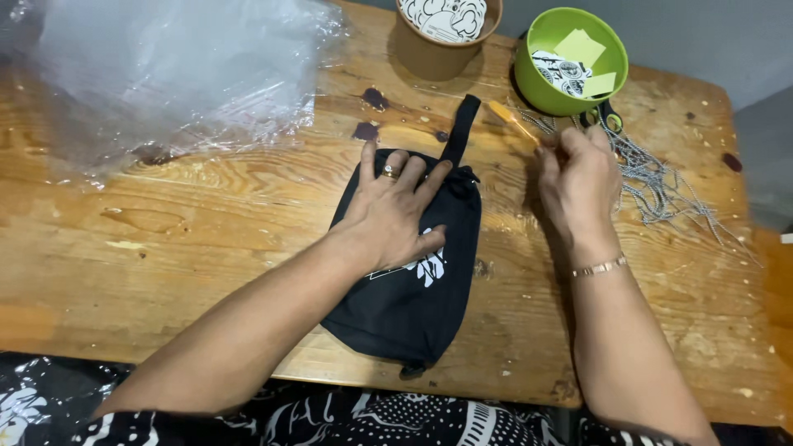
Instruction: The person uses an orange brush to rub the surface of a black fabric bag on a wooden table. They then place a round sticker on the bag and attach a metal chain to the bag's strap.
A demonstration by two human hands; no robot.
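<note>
Patterned black-and-white cloth (330, 421) fills the bottom of the view, at the near edge of the wooden table (165, 248). Just beyond it lies a black pouch (405, 306), soft and roughly rectangular, set at a slight slant with its bottom corner reaching the near table edge. It bears a white print, partly hidden, and a narrow black strap (460, 130) runs from its top toward the far side.

Flat on the upper half of the pouch rests the left hand (395, 213), fingers spread open, a ring on one finger. The right hand (580, 183) hovers right of the pouch, fingers curled and pinching a thin orange piece (512, 122); a bracelet (599, 267) circles its wrist.

Silver chains (661, 186) sprawl right of that hand, crowding that side up to the table's right edge. Scissors (607, 120) peek out above the chains. At the far edge stand a brown cup (438, 54) and a green bowl (545, 91) holding paper slips. Crumpled clear plastic (165, 74) covers the far left corner. Bare wood lies left of the pouch and near the right front corner.
</note>
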